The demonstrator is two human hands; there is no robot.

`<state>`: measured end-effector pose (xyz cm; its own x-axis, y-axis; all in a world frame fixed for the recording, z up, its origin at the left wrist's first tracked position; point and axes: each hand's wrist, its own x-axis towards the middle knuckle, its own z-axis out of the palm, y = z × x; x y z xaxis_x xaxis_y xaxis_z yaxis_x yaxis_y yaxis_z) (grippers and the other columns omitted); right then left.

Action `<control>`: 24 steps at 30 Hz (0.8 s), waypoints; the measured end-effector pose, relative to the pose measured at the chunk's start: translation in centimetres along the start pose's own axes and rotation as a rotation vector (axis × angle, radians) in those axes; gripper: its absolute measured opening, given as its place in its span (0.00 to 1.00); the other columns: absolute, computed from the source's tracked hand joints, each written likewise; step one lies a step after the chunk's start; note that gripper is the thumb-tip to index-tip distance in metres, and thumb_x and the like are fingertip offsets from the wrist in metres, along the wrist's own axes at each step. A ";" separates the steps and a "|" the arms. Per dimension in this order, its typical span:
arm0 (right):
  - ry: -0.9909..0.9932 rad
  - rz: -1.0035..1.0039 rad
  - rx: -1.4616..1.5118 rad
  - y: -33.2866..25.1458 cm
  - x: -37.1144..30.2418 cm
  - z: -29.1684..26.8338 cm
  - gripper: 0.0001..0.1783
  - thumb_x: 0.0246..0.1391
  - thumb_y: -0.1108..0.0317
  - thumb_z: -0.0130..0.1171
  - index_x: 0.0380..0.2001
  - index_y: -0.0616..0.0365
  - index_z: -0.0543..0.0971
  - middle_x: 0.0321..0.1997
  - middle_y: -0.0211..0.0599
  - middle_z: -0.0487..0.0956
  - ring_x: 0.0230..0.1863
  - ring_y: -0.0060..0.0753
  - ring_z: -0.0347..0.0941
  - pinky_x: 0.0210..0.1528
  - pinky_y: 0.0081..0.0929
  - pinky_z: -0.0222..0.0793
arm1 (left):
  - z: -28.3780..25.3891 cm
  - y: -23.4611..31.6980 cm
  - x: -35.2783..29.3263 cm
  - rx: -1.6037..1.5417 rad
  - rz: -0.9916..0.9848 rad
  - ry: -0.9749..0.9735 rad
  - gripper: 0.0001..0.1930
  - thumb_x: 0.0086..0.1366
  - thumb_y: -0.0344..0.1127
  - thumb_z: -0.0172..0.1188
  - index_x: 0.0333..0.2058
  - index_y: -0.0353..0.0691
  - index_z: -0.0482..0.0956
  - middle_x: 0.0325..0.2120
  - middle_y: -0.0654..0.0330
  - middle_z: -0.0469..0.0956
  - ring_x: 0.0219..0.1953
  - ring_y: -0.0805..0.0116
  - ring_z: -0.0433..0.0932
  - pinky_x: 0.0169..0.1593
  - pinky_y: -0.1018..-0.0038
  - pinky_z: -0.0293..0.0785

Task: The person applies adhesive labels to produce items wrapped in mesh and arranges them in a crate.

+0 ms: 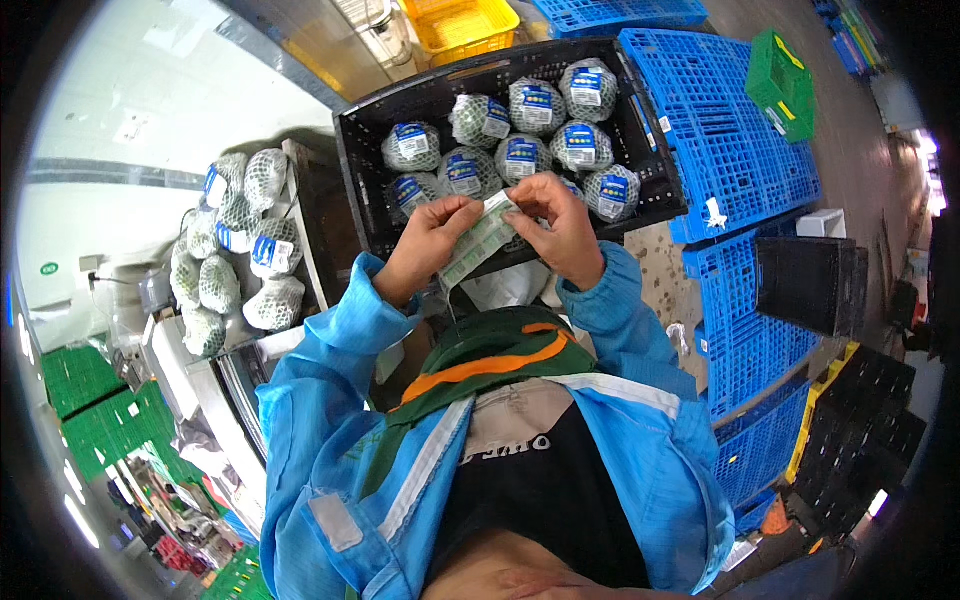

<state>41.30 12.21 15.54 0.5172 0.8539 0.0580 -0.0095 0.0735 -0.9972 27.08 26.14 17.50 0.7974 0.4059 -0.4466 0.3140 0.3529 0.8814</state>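
Filling the right side of the frame, blue plastic pallets (735, 150) lie flat on the floor, with a green crate (782, 85) resting on them at the upper right and a yellow crate (462, 25) at the top centre. Just left of the pallets, in the upper middle, a black crate (365, 190) holds round fruits in white foam netting (536, 105), each with a blue and white label. More netted fruits (235, 250) are piled at the left of the frame. Below the black crate, at the centre, the left hand (432, 240) and right hand (562, 225) meet over a strip of pale green labels (478, 243). Both hands are curled nearly closed, pinching the strip between thumb and fingertips, the left at its middle and the right at its upper end.
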 end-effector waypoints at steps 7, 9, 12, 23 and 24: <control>-0.074 -0.020 -0.166 -0.2 -0.9 -3.7 0.10 0.50 0.79 0.61 0.38 0.63 0.79 0.35 0.37 0.80 0.36 0.23 0.76 0.38 0.24 0.74 | 3.1 -0.9 2.4 0.158 0.105 -0.113 0.10 0.67 0.36 0.56 0.35 0.34 0.80 0.26 0.69 0.76 0.30 0.83 0.69 0.35 0.82 0.66; -0.095 -0.016 -0.174 0.3 -1.2 -4.7 0.08 0.50 0.80 0.60 0.36 0.63 0.80 0.34 0.38 0.80 0.35 0.24 0.77 0.37 0.24 0.74 | 3.7 -1.2 3.0 0.121 0.055 -0.105 0.09 0.66 0.35 0.56 0.33 0.35 0.80 0.26 0.69 0.75 0.30 0.83 0.68 0.36 0.81 0.65; -0.106 -0.061 -0.210 1.2 -1.4 -6.2 0.08 0.49 0.80 0.61 0.35 0.63 0.80 0.33 0.39 0.80 0.35 0.28 0.79 0.37 0.24 0.75 | 4.6 -1.9 4.0 0.035 -0.032 -0.093 0.09 0.64 0.34 0.56 0.33 0.34 0.80 0.27 0.69 0.76 0.31 0.81 0.69 0.38 0.80 0.66; -0.109 0.115 -0.174 4.7 -1.0 -9.4 0.08 0.50 0.78 0.62 0.36 0.62 0.80 0.35 0.39 0.81 0.34 0.27 0.78 0.37 0.24 0.74 | 5.9 -5.7 8.3 -0.201 -0.315 -0.108 0.08 0.63 0.35 0.55 0.31 0.37 0.79 0.26 0.64 0.78 0.27 0.78 0.74 0.32 0.81 0.70; -0.114 0.131 -0.169 5.1 -1.0 -9.6 0.08 0.51 0.78 0.61 0.37 0.62 0.80 0.36 0.38 0.81 0.35 0.27 0.78 0.37 0.24 0.73 | 6.2 -5.1 8.6 -0.216 -0.332 -0.100 0.07 0.62 0.32 0.56 0.30 0.35 0.80 0.24 0.65 0.78 0.25 0.80 0.73 0.31 0.82 0.68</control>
<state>48.96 6.74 9.99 0.4210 0.9038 -0.0769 0.0781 -0.1206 -0.9896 35.54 22.56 10.11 0.7200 0.1600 -0.6752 0.4560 0.6244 0.6342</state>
